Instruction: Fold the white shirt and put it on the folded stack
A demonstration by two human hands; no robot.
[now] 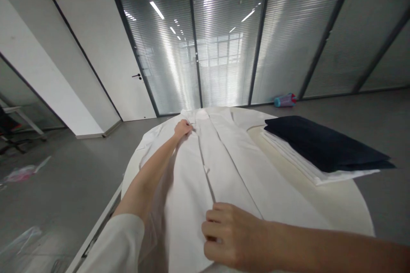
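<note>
A long white coat [188,179], which looks like a lab coat, lies spread lengthwise with its front opening running down the middle and its top at the far side. Toward the far end, my left hand [183,129] is closed on the edge of the front opening near the collar. Nearer to me, my right hand [235,236] has its fingers curled over the lower part of the same opening, pinching the cloth. A small fold or tie shows on the edge between the hands. The fingertips of both hands are partly hidden.
Under the coat is a round cream table [339,202]. On its right lies folded dark navy cloth [320,143] on top of folded white cloth [288,155]. A blue and purple object [285,100] is on the floor by the glass wall. Plastic bags [24,173] lie at left.
</note>
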